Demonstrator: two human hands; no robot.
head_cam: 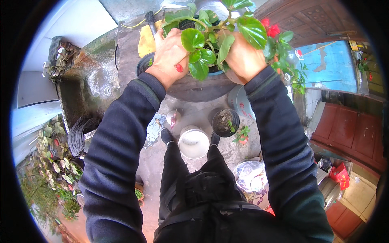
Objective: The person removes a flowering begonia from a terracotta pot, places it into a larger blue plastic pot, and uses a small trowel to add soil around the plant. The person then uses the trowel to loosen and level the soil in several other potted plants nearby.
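Observation:
A leafy begonia-like plant (198,39) with glossy green leaves stands in a pot on a round dark wooden tabletop (194,89). My left hand (171,54) is at the plant's left side, its fingers curled and partly hidden. At the right side, leaves cover the fingers of my right hand (244,57). Whether either hand grips the pot or the stems cannot be told. A small red petal (178,67) shows at my left wrist. Beside that hand are a black pot (140,64) with a seedling, a yellow cloth-like piece (145,42) and a dark-headed tool (150,18).
A stained stone sink (101,76) lies left, with a grey mop head (79,136) on its edge. A white bucket (194,142) stands between my feet, near a black soil pot (225,121) and a grey bucket (241,101). Red flowers (270,28) grow at right.

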